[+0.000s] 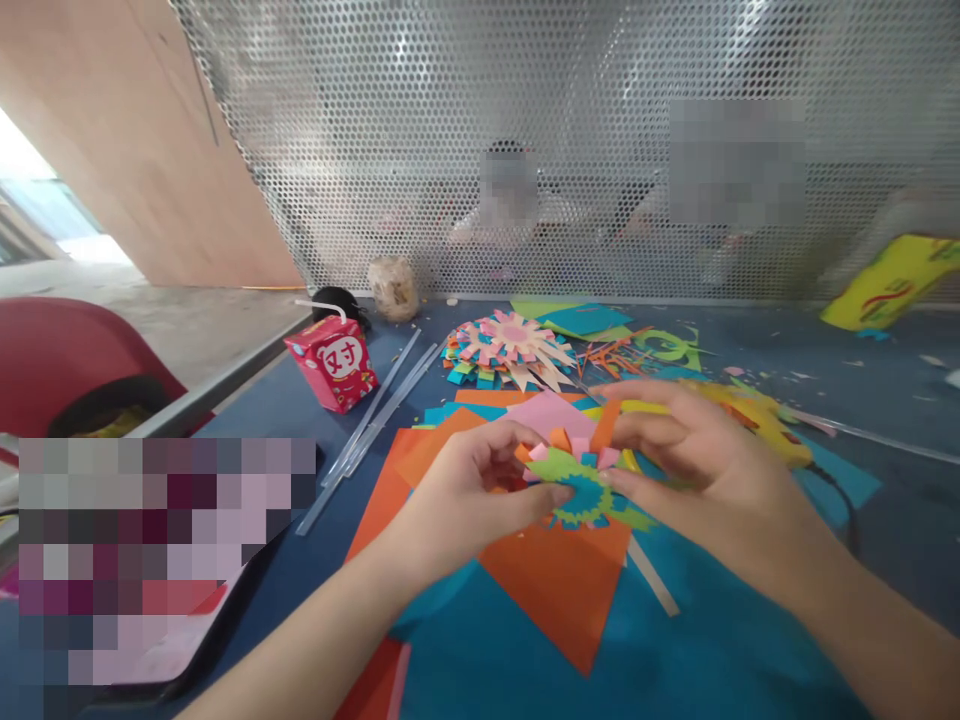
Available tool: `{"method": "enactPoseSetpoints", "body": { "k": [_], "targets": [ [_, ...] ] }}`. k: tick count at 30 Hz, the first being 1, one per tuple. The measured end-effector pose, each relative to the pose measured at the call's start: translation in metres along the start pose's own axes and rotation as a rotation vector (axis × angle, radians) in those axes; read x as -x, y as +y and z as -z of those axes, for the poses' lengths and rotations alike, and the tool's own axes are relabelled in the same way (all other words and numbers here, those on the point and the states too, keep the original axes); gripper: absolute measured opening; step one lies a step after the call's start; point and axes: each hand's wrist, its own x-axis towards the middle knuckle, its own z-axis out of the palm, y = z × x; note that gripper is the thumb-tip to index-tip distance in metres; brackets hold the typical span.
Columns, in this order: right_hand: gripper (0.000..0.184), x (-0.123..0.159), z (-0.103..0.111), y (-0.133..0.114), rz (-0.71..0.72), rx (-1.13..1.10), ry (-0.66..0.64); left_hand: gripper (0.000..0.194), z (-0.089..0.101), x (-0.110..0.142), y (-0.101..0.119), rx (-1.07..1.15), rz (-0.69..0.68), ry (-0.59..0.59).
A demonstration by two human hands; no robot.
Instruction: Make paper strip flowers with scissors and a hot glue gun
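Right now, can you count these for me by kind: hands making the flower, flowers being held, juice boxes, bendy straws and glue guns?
Hands, left hand and right hand: 2
Held paper flower: 1
Red drink box: 1
White bendy straw: 1
Yellow glue gun: 1
Total: 6

Perforated metal panel [420,110], matt paper sheets [555,590]
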Motion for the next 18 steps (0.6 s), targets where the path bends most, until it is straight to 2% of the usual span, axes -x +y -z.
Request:
{"method": "enactPoseSetpoints", "body": {
  "k": [5, 12, 18],
  "targets": [
    [0.040, -0.002, -0.001, -0.013, -0.170, -0.001, -0.018, 0.023, -0.001, -0.002, 0.001, 0.022, 0.030, 0.036],
    [0.035, -0.005, -0.001, -0.001, -0.085, -0.037, 0.118, 0.034, 0.000, -0.004, 0.001, 0.021, 0.061, 0.098],
    [0.030, -0.006, -0.001, -0.005, -0.084, -0.049, 0.090, 0.030, 0.000, -0.003, 0.001, -0.050, 0.045, 0.083]
  ]
}}
